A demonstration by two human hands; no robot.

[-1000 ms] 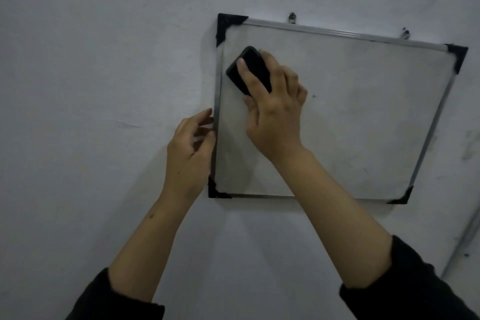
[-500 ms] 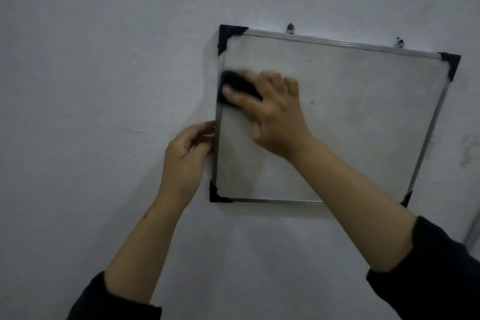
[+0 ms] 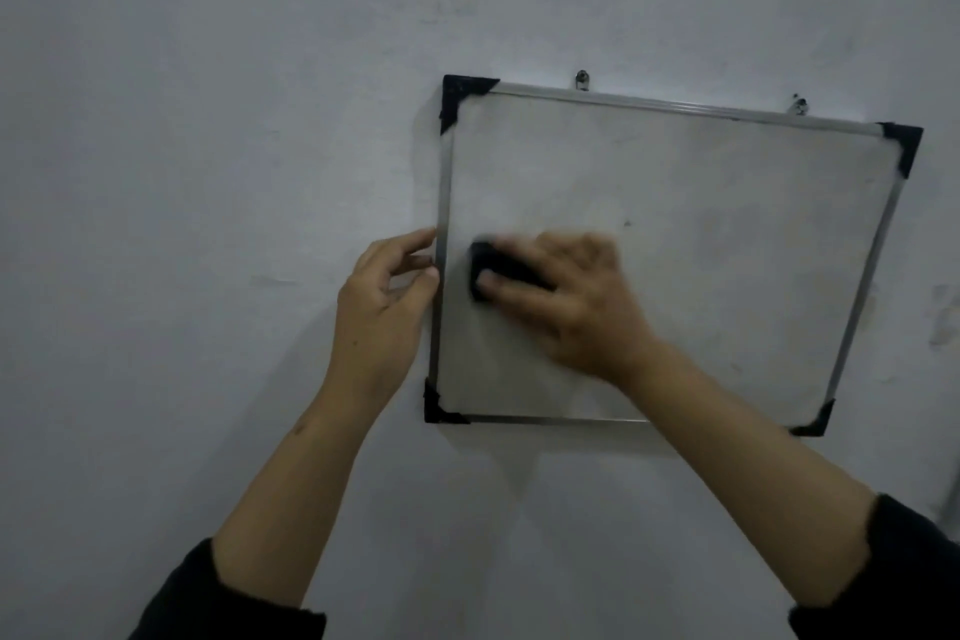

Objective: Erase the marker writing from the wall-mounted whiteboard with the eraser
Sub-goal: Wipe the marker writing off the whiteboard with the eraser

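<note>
A small whiteboard [image 3: 717,244] with a silver frame and black corner caps hangs tilted on the wall from two hooks. Its surface looks smudged grey, with one small dark speck [image 3: 627,224] near the middle; I see no clear writing. My right hand [image 3: 571,307] presses a black eraser [image 3: 488,276] flat against the board's left middle part, both blurred by motion. My left hand [image 3: 384,296] grips the board's left frame edge with fingers and thumb, about halfway down.
The plain grey-white wall [image 3: 208,120] fills the view. Two metal hooks [image 3: 583,81] hold the board's top edge. Scuff marks [image 3: 943,317] show on the wall at the right, beside a pipe or cable at the lower right edge.
My right hand has swept the eraser from the board's top left corner down to its left middle. My left hand stays on the left frame edge.
</note>
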